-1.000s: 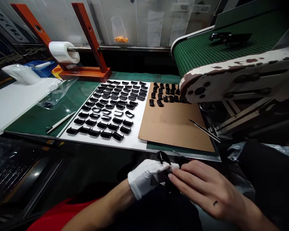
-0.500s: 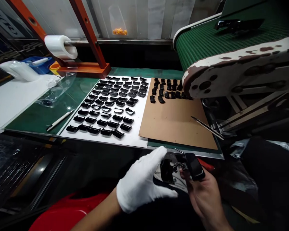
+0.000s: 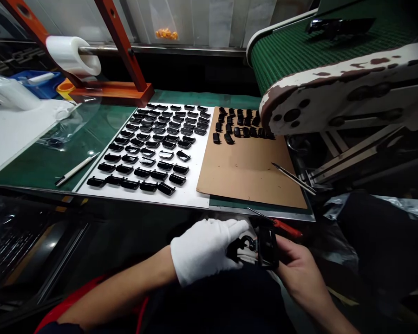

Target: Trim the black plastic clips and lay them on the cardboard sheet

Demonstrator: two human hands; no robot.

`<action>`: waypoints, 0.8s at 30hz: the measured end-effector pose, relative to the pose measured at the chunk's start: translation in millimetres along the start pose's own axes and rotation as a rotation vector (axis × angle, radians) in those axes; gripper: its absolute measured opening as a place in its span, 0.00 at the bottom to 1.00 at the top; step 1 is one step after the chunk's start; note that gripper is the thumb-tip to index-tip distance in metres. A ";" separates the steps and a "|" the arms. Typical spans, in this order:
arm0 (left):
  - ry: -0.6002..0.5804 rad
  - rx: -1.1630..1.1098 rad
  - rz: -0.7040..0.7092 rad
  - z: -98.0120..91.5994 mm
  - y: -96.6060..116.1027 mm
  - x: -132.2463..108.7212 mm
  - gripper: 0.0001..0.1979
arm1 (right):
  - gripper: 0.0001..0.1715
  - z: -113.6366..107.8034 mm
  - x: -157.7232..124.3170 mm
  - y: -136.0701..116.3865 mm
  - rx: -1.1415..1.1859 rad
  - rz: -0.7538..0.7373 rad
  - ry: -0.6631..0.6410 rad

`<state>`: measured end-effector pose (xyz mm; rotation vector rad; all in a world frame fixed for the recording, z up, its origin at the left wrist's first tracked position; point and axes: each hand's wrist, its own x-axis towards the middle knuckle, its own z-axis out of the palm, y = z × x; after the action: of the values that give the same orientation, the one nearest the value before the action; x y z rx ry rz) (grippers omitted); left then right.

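Observation:
My left hand point(image 3: 204, 250), in a white glove, is closed round the left end of a glossy black plastic part point(image 3: 267, 247) below the table's front edge. My right hand point(image 3: 299, 266), bare, grips the right end of this part. A curved black piece shows in the middle, between the two ends. Much of the part is hidden by my fingers. Just beyond my right hand is a thin-shafted tool with a red handle point(image 3: 288, 228), apparently a screwdriver; what it rests on is hidden.
Rows of black parts point(image 3: 159, 175) lie on a white sheet point(image 3: 191, 195). More sit at the back of a brown cardboard sheet point(image 3: 244, 176), with a pen-like tool point(image 3: 294, 178) at its right. A green conveyor point(image 3: 299, 60) overhangs the right. A film roll point(image 3: 73, 55) hangs on an orange frame at left.
My left hand has closed from spread fingers onto the left end of the black part. My right hand has turned the part more upright. The view has shifted slightly.

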<state>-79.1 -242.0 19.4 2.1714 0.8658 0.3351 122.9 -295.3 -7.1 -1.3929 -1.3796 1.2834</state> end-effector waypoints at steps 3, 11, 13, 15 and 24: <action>-0.031 0.059 -0.013 -4.3 2.6 -0.8 0.25 | 0.16 -1.3 0.2 -9.0 -0.080 0.004 -0.011; -0.066 -0.115 0.061 6.0 -4.3 -10.1 0.33 | 0.12 -10.7 2.6 -0.8 0.097 0.206 -0.194; 0.016 -0.188 0.002 21.9 -11.4 -15.2 0.33 | 0.12 -7.6 4.7 12.0 0.236 0.272 -0.217; 0.080 -0.217 -0.099 40.8 -18.6 -21.4 0.34 | 0.14 -0.9 4.6 27.0 0.315 0.321 -0.225; 0.250 -0.359 -0.273 92.6 -31.7 -47.8 0.35 | 0.22 45.3 -13.6 77.4 0.533 0.417 -0.073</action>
<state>-84.9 -310.7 -65.0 1.6800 1.1308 0.5835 95.7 -322.7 -89.2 -1.2919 -0.7170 1.8240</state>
